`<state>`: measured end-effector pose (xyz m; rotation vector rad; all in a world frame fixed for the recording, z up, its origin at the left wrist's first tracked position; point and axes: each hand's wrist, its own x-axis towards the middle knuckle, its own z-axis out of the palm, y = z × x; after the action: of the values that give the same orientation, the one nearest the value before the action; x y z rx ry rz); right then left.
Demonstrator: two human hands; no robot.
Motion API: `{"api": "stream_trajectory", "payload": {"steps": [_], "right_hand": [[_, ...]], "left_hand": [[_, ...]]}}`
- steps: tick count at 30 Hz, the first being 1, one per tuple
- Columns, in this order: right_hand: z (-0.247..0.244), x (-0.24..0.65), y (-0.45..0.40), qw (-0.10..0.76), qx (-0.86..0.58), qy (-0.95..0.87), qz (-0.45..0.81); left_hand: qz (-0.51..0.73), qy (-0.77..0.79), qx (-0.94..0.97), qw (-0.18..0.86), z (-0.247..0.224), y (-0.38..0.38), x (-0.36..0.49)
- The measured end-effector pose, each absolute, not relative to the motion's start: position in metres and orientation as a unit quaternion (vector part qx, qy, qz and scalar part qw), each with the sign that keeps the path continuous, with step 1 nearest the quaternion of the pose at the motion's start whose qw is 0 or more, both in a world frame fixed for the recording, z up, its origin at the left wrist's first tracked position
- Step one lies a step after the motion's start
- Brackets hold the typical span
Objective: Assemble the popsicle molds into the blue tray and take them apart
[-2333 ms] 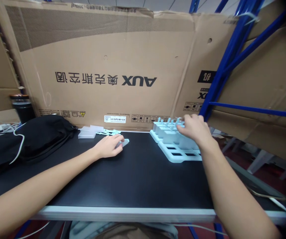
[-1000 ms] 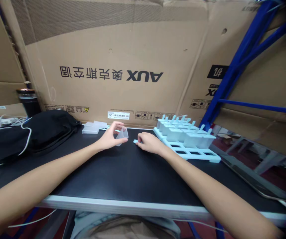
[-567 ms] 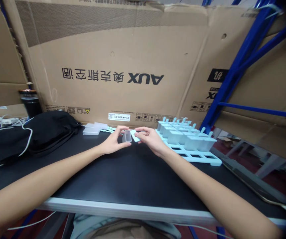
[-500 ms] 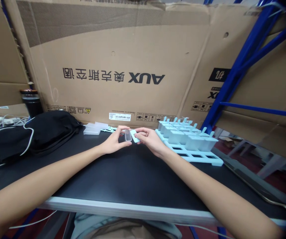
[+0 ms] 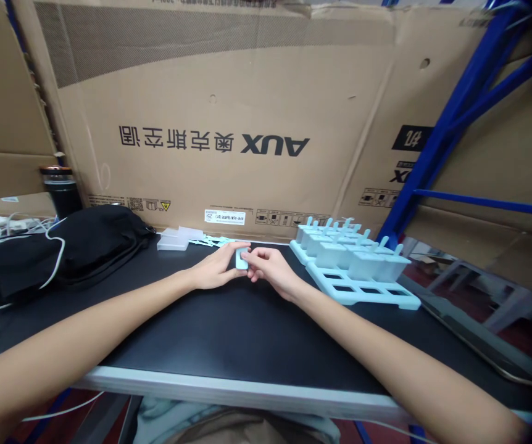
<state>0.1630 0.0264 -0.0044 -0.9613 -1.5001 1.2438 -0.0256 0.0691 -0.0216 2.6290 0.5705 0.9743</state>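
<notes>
Above the middle of the black table, my left hand (image 5: 217, 266) is closed around a clear popsicle mold, now mostly hidden behind its lid. The light-blue mold lid (image 5: 241, 261) covers the mold's mouth, facing me. My right hand (image 5: 270, 269) pinches at the lid, thumb and fingertips on its right side. To the right stands a light-blue popsicle mold rack (image 5: 363, 296) with several lidded molds (image 5: 335, 254), their sticks pointing up; its front slots hold no molds. Behind my left hand lie clear molds (image 5: 173, 243) and thin light-blue sticks (image 5: 215, 240).
A large cardboard box (image 5: 201, 80) walls off the back of the table (image 5: 229, 333). At the left are a black bag (image 5: 94, 240), white cables (image 5: 55, 262) and a dark bottle (image 5: 62, 191). Blue shelf posts (image 5: 432, 148) rise at the right.
My right hand has moved left and brought the lid onto the mold's open mouth. Earlier the lid was beside the mold. My left hand still holds the mold.
</notes>
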Motion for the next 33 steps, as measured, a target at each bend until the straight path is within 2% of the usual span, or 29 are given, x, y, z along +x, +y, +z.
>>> {"api": "stream_trajectory", "payload": {"steps": [6, 12, 14, 17, 19, 28, 33], "right_hand": [[-0.012, 0.156, 0.022, 0.438, -0.379, -0.64, 0.505], [-0.02, 0.16, 0.034, 0.427, -0.372, -0.659, 0.496], [-0.021, 0.164, 0.046, 0.414, -0.409, -0.698, 0.417], [-0.021, 0.167, 0.072, 0.379, -0.499, -0.75, 0.212], [-0.02, 0.164, 0.091, 0.353, -0.515, -0.768, 0.14], [-0.005, 0.141, 0.134, 0.183, -0.49, -0.852, 0.036], [0.008, 0.142, 0.132, 0.179, -0.489, -0.853, -0.017]], "left_hand": [[0.318, 0.175, 0.93, 0.056, -0.018, 0.064, -0.026], [0.307, 0.198, 0.926, 0.092, -0.011, 0.056, -0.027], [0.29, 0.208, 0.929, 0.098, -0.008, 0.051, -0.027], [0.243, 0.238, 0.936, 0.092, -0.005, 0.046, -0.027], [0.232, 0.264, 0.931, 0.095, -0.005, 0.044, -0.027], [0.229, 0.267, 0.93, 0.104, -0.005, 0.046, -0.029], [0.224, 0.26, 0.934, 0.095, -0.009, 0.047, -0.029]]}}
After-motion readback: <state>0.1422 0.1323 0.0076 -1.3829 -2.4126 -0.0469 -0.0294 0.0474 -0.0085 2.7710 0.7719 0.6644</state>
